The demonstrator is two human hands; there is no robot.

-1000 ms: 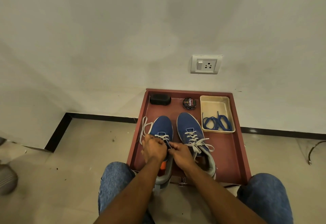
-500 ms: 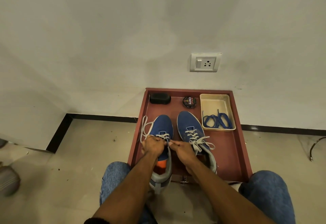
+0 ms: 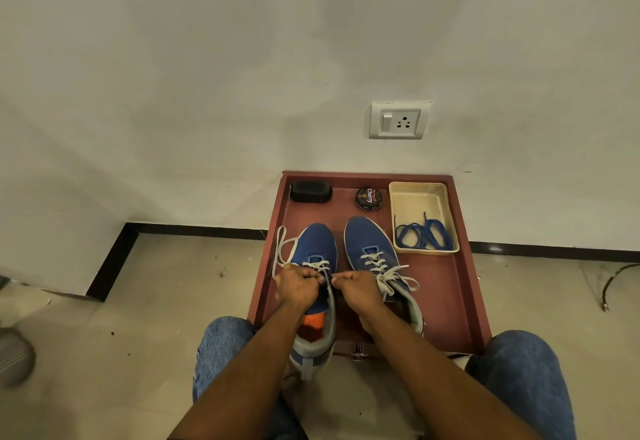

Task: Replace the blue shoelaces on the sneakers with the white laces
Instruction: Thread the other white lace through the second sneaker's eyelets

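Two blue sneakers stand side by side on a red tray (image 3: pixel 460 287). The right sneaker (image 3: pixel 372 245) carries a white lace tied in a bow. Over the left sneaker (image 3: pixel 317 240), a white lace (image 3: pixel 282 252) runs through the front eyelets, and its loose end loops out to the left. My left hand (image 3: pixel 298 285) grips this lace at the shoe's left side. My right hand (image 3: pixel 356 287) pinches the lace at the shoe's right side, close to the tongue. The blue laces (image 3: pixel 420 233) lie coiled in a cream tray (image 3: pixel 419 194) at the back right.
A black brush (image 3: pixel 311 191) and a round polish tin (image 3: pixel 369 198) sit at the tray's far edge by the wall. A wall socket (image 3: pixel 399 120) is above them. My knees in jeans flank the tray's near edge. A cable (image 3: pixel 614 280) lies on the floor to the right.
Both hands moved slightly forward along the left sneaker, and the lace between them has drawn tighter. The loose loop at the left stays much the same.
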